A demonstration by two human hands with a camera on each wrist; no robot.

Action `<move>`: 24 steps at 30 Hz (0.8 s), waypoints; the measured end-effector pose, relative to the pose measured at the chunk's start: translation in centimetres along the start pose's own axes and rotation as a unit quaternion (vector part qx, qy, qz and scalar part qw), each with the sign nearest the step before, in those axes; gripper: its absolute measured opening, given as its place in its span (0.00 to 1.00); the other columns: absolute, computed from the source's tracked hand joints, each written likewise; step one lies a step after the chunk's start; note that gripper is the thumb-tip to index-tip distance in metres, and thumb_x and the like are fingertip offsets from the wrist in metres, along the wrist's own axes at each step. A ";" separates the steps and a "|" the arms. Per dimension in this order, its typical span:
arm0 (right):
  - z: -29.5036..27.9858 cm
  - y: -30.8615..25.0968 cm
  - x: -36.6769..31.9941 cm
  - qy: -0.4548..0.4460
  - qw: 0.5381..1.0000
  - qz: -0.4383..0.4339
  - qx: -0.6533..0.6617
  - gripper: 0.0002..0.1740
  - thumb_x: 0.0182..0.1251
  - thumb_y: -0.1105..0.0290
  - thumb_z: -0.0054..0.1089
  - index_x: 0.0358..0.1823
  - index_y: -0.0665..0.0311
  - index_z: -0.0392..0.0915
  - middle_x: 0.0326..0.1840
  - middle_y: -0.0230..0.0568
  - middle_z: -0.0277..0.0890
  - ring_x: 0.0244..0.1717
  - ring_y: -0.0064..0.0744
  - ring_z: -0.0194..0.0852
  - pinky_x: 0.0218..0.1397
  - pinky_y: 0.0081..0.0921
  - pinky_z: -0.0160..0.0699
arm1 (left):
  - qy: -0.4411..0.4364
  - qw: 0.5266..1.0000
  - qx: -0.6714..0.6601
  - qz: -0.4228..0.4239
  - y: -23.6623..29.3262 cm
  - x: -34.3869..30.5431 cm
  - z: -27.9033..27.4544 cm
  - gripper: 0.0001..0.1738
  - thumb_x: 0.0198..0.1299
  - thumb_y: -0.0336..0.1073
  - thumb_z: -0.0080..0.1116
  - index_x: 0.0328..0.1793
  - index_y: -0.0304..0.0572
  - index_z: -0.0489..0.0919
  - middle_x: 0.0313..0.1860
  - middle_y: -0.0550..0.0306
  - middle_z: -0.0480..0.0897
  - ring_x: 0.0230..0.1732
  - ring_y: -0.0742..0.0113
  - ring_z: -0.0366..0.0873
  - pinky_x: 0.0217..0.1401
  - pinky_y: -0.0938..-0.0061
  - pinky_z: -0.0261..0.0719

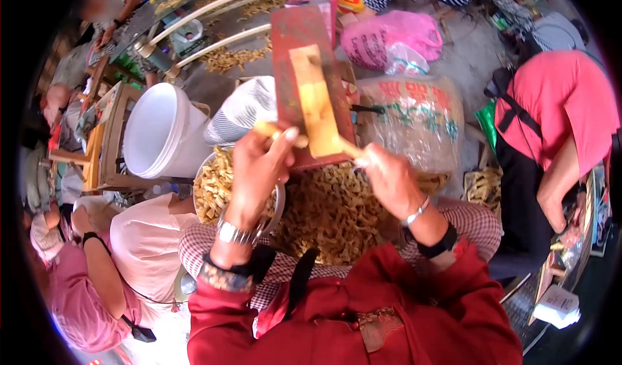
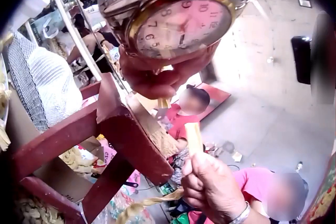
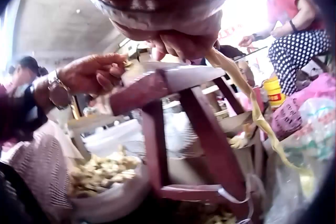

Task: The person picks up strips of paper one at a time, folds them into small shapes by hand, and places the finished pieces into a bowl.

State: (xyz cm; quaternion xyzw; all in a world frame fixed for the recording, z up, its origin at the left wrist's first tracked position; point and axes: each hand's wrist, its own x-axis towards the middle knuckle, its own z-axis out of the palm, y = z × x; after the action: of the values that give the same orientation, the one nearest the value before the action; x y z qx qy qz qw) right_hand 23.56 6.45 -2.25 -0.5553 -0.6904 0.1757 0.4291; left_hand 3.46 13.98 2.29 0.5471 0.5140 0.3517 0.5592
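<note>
A red wooden stool (image 1: 304, 73) lies tilted over a heap of pale yellow strips (image 1: 330, 216) in my lap. A flat yellow slab (image 1: 317, 102) rests along its top. My left hand (image 1: 275, 141), with a watch on the wrist, pinches the slab's near left end. My right hand (image 1: 369, 161) grips a yellow strip (image 1: 350, 148) coming off the slab's near right corner. In the right wrist view the strip (image 3: 252, 103) hangs in a long ribbon below the right hand's fingers (image 3: 184, 43). The left wrist view shows the right hand (image 2: 210, 184) holding the strip (image 2: 193, 137) beside the stool (image 2: 115, 134).
A metal basin (image 1: 210, 183) of yellow pieces sits by my left knee, with a white bucket (image 1: 162, 128) behind it. A clear plastic sack (image 1: 421, 122) and a pink bag (image 1: 389, 38) stand beyond the stool. People sit close on both sides, one in pink (image 1: 564, 106) at right.
</note>
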 end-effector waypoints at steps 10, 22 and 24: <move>7.0 -10.3 -8.2 -0.134 0.935 -0.185 0.272 0.08 0.58 0.71 0.58 0.27 0.63 0.68 0.18 0.35 0.67 0.19 0.32 0.72 0.18 0.30 0.68 | -0.101 0.937 -0.171 -0.286 -10.7 -10.6 0.4 0.27 0.61 0.44 0.60 0.57 0.28 0.70 0.32 0.51 0.81 0.24 0.70 0.79 0.27 0.78 0.81; 5.7 -15.6 -10.1 -0.224 0.885 -0.167 0.373 0.13 0.63 0.62 0.57 0.29 0.61 0.66 0.23 0.37 0.68 0.28 0.39 0.74 0.29 0.35 0.70 | -0.246 0.855 -0.306 -0.338 -5.0 -12.2 -0.2 0.21 0.63 0.40 0.58 0.56 0.33 0.72 0.25 0.65 0.70 0.17 0.84 0.59 0.15 0.90 0.57; 5.5 -15.4 -10.1 -0.183 0.889 -0.136 0.398 0.09 0.65 0.64 0.57 0.33 0.60 0.70 0.26 0.38 0.69 0.28 0.42 0.73 0.30 0.35 0.71 | -0.251 0.867 -0.280 -0.328 -5.1 -12.4 -0.9 0.15 0.63 0.35 0.57 0.52 0.33 0.73 0.23 0.67 0.69 0.17 0.85 0.58 0.13 0.90 0.55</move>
State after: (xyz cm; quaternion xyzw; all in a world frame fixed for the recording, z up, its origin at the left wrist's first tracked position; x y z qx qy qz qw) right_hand 9.89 -6.54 1.70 -0.1965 -0.6976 0.4742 0.4999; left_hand -1.08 1.59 -0.24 0.2369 0.3865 0.1281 0.8821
